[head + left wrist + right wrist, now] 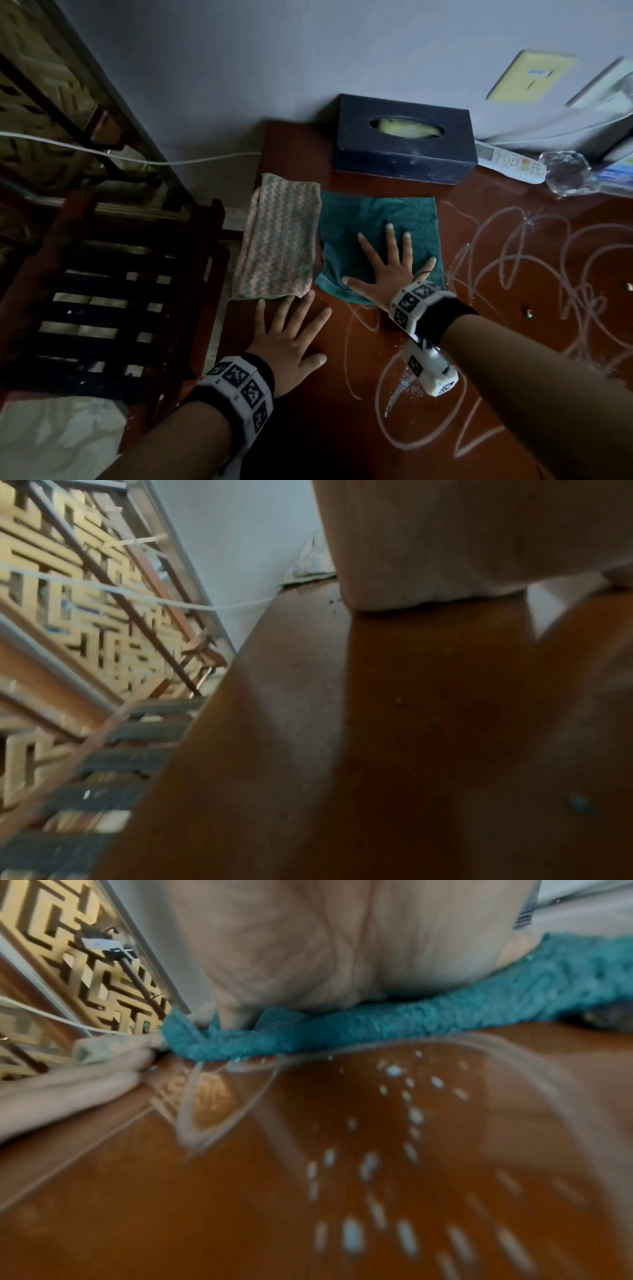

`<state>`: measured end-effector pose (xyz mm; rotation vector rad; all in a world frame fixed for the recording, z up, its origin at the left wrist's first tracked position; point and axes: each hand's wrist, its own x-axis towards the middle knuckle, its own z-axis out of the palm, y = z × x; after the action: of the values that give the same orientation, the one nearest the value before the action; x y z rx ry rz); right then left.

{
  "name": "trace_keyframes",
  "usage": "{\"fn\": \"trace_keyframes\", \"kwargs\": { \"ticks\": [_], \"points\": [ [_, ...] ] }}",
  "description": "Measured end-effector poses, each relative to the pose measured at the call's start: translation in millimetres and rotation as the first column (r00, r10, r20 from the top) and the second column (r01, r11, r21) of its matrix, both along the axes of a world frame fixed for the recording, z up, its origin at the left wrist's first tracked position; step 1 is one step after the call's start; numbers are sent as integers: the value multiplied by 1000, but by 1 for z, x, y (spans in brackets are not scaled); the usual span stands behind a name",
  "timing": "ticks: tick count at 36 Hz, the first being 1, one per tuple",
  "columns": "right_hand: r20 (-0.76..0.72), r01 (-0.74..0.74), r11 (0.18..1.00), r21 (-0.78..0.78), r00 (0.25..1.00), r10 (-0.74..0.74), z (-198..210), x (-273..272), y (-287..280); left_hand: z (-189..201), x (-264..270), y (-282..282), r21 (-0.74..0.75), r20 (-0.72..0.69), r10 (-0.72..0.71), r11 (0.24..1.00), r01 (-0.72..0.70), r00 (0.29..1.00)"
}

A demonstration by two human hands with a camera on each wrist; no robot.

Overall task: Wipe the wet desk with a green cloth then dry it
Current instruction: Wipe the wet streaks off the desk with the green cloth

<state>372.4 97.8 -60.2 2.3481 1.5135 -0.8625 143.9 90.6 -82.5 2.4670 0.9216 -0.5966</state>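
Green terry is what the right hand (pixel 390 270) lies on: the green cloth (pixel 376 222) is spread flat on the worktop (pixel 342 428), toward the back left, just in front of a dark tissue box (pixel 404 137) and right beside a folded pink and grey striped cloth (pixel 281 240). That hand has its fingers straight and splayed, palm down on the near half of the cloth, gripping nothing; I judge this flat press is meant to drag the whole cloth across the wet patch rather than bunch it up. The left hand (pixel 291 339) is also flat and spread, palm on bare wood just short of the striped cloth's near edge, holding nothing, probably bracing the body. The striped cloth sits aside at the worktop's left edge, likely kept dry for the second step. Looping trails of water (pixel 513 274) and scattered droplets cover the wood to the right and near side of the green cloth, so wiping seems barely begun. Seen from the right wrist, the cloth's near hem is a thick, fuzzy teal roll, its edge touching the beads of water
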Motion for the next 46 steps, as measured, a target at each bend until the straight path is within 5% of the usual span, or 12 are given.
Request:
{"fn": "trace_keyframes", "kwargs": {
  "ticks": [8,14,24,46],
  "points": [
    [-79,144,982,125,988,-135,15,-16,6,15,-2,-12,175,122,169,966,-188,978],
    [-69,83,996,-11,994,-84,6,-33,20,6,-20,-23,248,165,287,914,-321,944],
    [-48,97,995,1,994,-97,6,-32,37,-19,-25,-34,293,127,315,894,-339,941],
    [-15,-44,999,-13,999,44,-2,-62,-61,13,-14,-25,-48,-163,280,956,-291,946]
  ]
}}
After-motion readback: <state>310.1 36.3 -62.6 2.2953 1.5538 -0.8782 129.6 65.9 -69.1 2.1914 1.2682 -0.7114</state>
